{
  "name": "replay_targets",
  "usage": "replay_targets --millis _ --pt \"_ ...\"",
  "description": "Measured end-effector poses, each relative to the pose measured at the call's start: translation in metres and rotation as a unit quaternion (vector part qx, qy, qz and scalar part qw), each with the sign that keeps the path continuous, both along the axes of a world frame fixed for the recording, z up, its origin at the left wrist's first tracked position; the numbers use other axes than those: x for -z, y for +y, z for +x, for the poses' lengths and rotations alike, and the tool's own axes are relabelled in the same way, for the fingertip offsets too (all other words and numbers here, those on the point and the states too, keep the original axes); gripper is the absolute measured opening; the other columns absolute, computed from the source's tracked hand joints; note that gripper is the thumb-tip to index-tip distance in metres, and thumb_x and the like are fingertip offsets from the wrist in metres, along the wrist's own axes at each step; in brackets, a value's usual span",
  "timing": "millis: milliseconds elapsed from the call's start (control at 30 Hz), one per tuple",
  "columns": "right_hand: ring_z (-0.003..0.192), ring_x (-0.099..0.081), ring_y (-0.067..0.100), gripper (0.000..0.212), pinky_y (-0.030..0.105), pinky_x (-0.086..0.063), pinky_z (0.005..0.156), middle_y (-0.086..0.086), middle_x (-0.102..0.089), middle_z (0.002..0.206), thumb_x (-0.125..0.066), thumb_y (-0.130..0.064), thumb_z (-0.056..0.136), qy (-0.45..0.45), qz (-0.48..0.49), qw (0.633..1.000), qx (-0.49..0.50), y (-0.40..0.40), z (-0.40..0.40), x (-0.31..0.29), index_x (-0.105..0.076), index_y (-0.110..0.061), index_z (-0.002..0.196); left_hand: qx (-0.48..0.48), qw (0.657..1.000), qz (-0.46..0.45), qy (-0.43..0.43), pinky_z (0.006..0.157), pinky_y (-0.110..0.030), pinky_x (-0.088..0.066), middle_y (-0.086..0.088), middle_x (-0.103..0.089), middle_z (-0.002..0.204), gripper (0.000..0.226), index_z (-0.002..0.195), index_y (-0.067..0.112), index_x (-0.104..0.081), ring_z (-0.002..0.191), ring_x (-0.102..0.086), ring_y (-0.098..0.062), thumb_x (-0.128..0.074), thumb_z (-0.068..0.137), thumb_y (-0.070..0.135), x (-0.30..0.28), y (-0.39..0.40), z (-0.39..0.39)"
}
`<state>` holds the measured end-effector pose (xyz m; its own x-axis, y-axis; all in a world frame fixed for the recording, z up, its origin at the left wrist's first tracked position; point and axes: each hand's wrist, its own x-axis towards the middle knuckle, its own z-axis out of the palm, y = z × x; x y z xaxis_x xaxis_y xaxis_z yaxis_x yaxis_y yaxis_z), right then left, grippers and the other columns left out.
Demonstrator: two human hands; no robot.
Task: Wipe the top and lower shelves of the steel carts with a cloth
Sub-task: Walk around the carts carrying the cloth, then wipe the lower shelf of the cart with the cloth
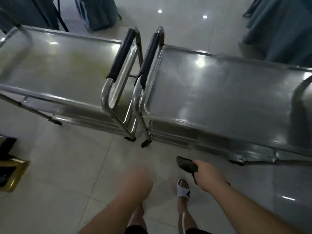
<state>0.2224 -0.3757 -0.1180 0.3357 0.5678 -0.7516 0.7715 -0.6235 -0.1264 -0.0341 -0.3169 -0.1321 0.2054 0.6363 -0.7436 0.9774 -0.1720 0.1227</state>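
Note:
Two steel carts stand side by side with their black-padded handles almost touching. The left cart (pixel 55 65) has a yellowish smear on its top shelf. The right cart (pixel 219 92) shows a bare shiny top shelf. My right hand (pixel 209 174) grips a dark cloth (pixel 186 164) low in front of the right cart's near edge, not touching the cart. My left hand (pixel 136 181) hangs blurred in front of me, below the gap between the carts; its fingers are too blurred to read. The lower shelves are mostly hidden under the top ones.
Pale floor tiles (pixel 70 166) spread in front of the carts. My foot in a white slipper (pixel 183 188) stands below the cloth. A gold-edged dark object (pixel 11 173) lies at the left edge. Teal draped fabric (pixel 278 27) hangs behind the carts.

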Motion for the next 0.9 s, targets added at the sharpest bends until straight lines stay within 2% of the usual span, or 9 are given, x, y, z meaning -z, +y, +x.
replay_targets --millis 67,133,200,333,533,633,767,833,900 --pt "0.075 -0.061 0.016 0.026 0.03 -0.051 0.066 -0.002 -0.068 0.093 -0.059 -0.018 0.101 0.007 -0.021 0.999 0.047 0.003 -0.008 0.013 -0.068 -0.026 0.124 0.022 1.0 -0.007 -0.009 0.093 -0.038 -0.048 -0.002 -0.055 0.137 0.045 0.139 0.024 -0.051 0.123 -0.055 -0.027 -0.046 0.099 0.043 0.022 0.018 -0.005" --pt "0.084 -0.065 0.02 0.025 0.032 -0.055 0.074 0.001 -0.07 0.103 -0.057 -0.019 0.103 0.012 -0.035 0.998 0.048 0.008 -0.015 0.026 -0.066 -0.024 0.125 0.045 0.999 -0.014 -0.009 0.096 -0.039 -0.048 -0.003 -0.055 0.137 0.045 0.139 0.023 -0.05 0.125 -0.055 -0.028 -0.047 0.099 0.042 0.044 0.036 -0.005" --pt "0.094 -0.068 0.025 0.026 0.035 -0.058 0.08 0.004 -0.071 0.109 -0.051 -0.02 0.104 0.02 -0.01 0.999 0.043 0.015 -0.023 0.038 -0.065 -0.026 0.126 0.07 0.998 -0.007 -0.001 0.098 -0.039 -0.048 -0.003 -0.055 0.137 0.046 0.141 0.022 -0.05 0.125 -0.054 -0.028 -0.047 0.099 0.042 0.061 0.05 0.0" --pt "0.095 -0.07 0.027 0.024 0.045 -0.061 0.086 0.003 -0.073 0.105 -0.047 -0.022 0.105 0.05 0.015 0.997 0.05 0.031 -0.032 0.07 -0.063 -0.029 0.122 0.088 0.996 0.013 0.0 0.093 -0.041 -0.045 -0.003 -0.056 0.135 0.048 0.142 0.022 -0.049 0.122 -0.055 -0.028 -0.047 0.099 0.043 0.092 0.065 0.008" --pt "0.1 -0.069 0.027 0.023 0.04 -0.058 0.091 0.008 -0.071 0.112 -0.049 -0.02 0.105 0.079 0.021 0.997 -0.009 0.055 -0.013 0.152 -0.06 -0.016 0.125 0.081 0.996 0.022 0.021 0.091 -0.041 -0.043 -0.004 -0.054 0.139 0.05 0.146 0.022 -0.045 0.123 -0.054 -0.027 -0.046 0.101 0.043 0.156 0.068 0.019" --pt "0.097 -0.066 0.024 0.021 0.033 -0.052 0.084 0.004 -0.069 0.112 -0.047 -0.028 0.105 0.088 0.008 0.996 -0.017 0.063 0.001 0.198 -0.059 -0.022 0.121 0.078 0.996 0.033 0.023 0.098 -0.043 -0.044 -0.002 -0.054 0.142 0.052 0.147 0.024 -0.045 0.126 -0.054 -0.025 -0.044 0.101 0.046 0.206 0.063 0.026" --pt "0.087 -0.064 0.024 0.016 0.038 -0.052 0.075 0.0 -0.066 0.099 -0.048 -0.022 0.102 0.045 0.072 0.996 -0.022 0.061 0.016 0.263 -0.06 -0.03 0.11 0.074 0.997 0.035 0.009 0.105 -0.044 -0.044 0.0 -0.055 0.145 0.051 0.147 0.026 -0.047 0.13 -0.055 -0.024 -0.044 0.101 0.049 0.288 0.068 0.047" --pt "0.09 -0.066 0.027 0.015 0.039 -0.055 0.078 0.001 -0.068 0.099 -0.051 -0.022 0.102 0.035 0.105 0.994 -0.013 0.063 0.022 0.298 -0.062 -0.03 0.109 0.083 0.996 0.044 -0.009 0.103 -0.044 -0.045 -0.002 -0.056 0.144 0.051 0.146 0.023 -0.049 0.129 -0.056 -0.026 -0.046 0.101 0.046 0.329 0.072 0.058" --pt "0.097 -0.068 0.03 0.022 0.041 -0.056 0.083 0.002 -0.071 0.106 -0.053 -0.022 0.101 0.027 0.119 0.992 -0.004 0.069 0.022 0.333 -0.065 -0.03 0.117 0.088 0.995 0.052 -0.02 0.101 -0.044 -0.045 -0.004 -0.055 0.146 0.052 0.148 0.022 -0.049 0.13 -0.056 -0.027 -0.047 0.101 0.044 0.364 0.078 0.063"
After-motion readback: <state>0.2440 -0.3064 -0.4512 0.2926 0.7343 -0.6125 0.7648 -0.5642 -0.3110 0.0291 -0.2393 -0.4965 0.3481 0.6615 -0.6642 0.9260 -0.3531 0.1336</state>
